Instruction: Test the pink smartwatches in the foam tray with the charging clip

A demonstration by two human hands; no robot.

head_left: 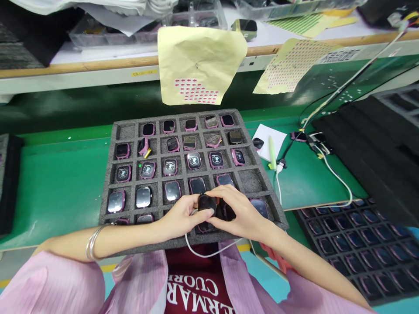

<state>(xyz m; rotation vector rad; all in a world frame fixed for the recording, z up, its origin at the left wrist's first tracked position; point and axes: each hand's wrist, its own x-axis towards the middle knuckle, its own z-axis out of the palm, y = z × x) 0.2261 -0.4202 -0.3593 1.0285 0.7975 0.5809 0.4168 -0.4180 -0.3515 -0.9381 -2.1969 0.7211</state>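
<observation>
Between the fingers of both hands is a dark square smartwatch point(207, 203), screen up, without a strap. My left hand point(179, 218) grips its left side and lower edge, the thumb on the screen's lower corner. My right hand point(240, 210) closes on its right side. A thin white cable point(209, 256) loops out from beneath my left fingers; where it joins is hidden. Below the hands lies a grey foam tray point(251, 179) with rows of square compartments. Most hold smartwatch bodies with pinkish-purple frames, such as one with a lit dial point(194, 161).
Right of the tray are white paper point(280, 138), a green pen point(272, 151) and tangled cables point(322, 150). A second watch tray point(360, 237) sits lower right, near black foam point(363, 148). Yellow sticker sheets point(199, 56) hang from the shelf edge point(108, 65).
</observation>
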